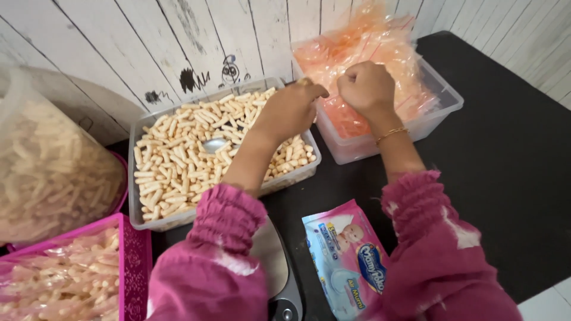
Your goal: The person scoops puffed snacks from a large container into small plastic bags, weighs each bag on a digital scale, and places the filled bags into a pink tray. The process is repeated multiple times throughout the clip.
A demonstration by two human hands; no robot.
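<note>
Two clear plastic tubs sit on a dark mat against a white plank wall. At centre left, one tub holds pale stick snacks and a metal spoon. At upper right, the other tub holds orange-tinted plastic bags. Above its near edge, the left hand and right hand hover close together, both curled shut; whether they pinch a bag cannot be told. Lower centre lies a blue-and-pink wipes packet.
</note>
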